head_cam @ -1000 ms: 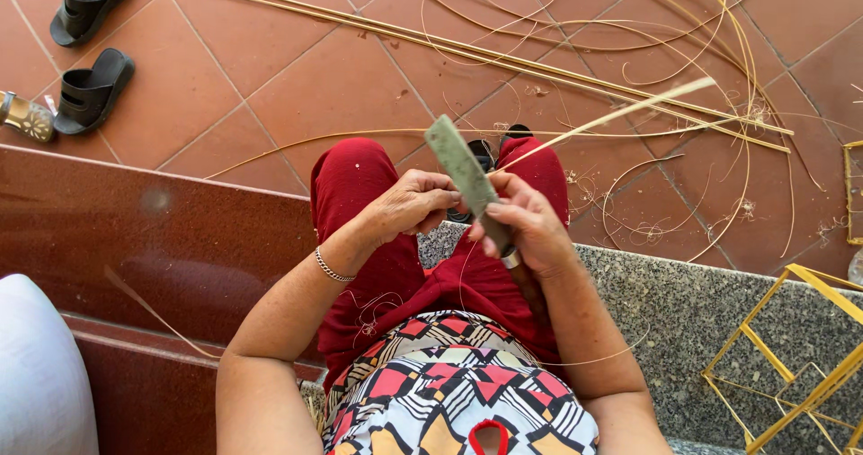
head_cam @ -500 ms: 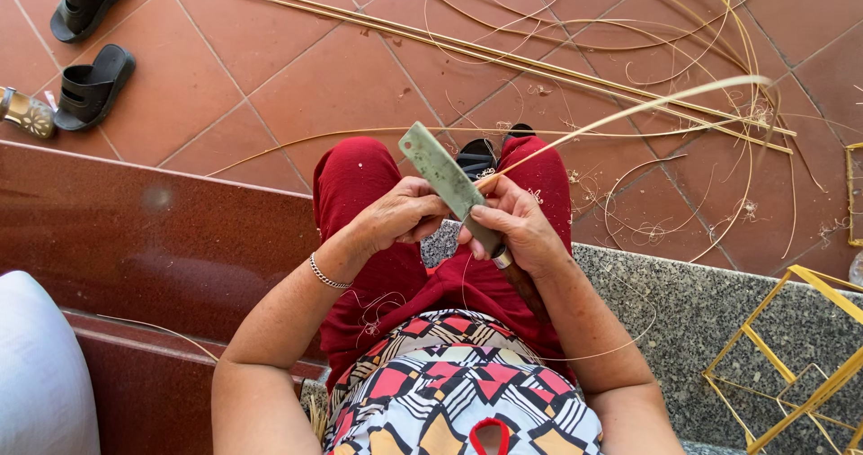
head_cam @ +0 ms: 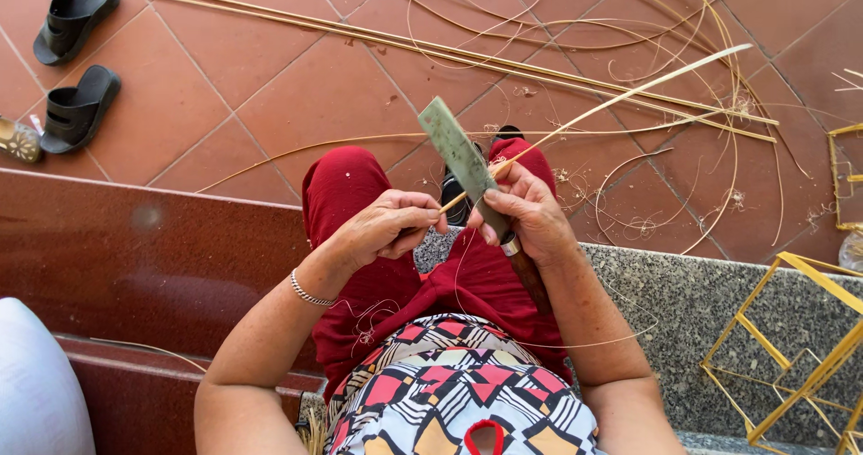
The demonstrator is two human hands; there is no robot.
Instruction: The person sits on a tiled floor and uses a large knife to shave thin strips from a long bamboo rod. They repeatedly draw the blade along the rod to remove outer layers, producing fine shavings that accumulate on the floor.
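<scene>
My right hand (head_cam: 526, 212) grips the handle of a broad flat knife (head_cam: 457, 154) whose grey-green blade points up and to the left. A thin pale bamboo strip (head_cam: 620, 95) runs from my left hand (head_cam: 388, 226) under the blade and out to the upper right. My left hand pinches the near end of the strip between thumb and fingers. A silver bracelet sits on my left wrist. Both hands rest above my lap in red trousers (head_cam: 360, 194). Thin shavings hang over my lap.
Long bamboo strips (head_cam: 431, 46) and curled shavings (head_cam: 629, 212) lie on the terracotta tile floor. Two black sandals (head_cam: 76, 68) are at the upper left. A yellow bamboo frame (head_cam: 800, 329) stands on the grey stone step at right. A dark red step is to my left.
The strip's far end, bent over half a second ago, has straightened and points to the upper right. The blade keeps its upward tilt over the strip, and both hands stay close together.
</scene>
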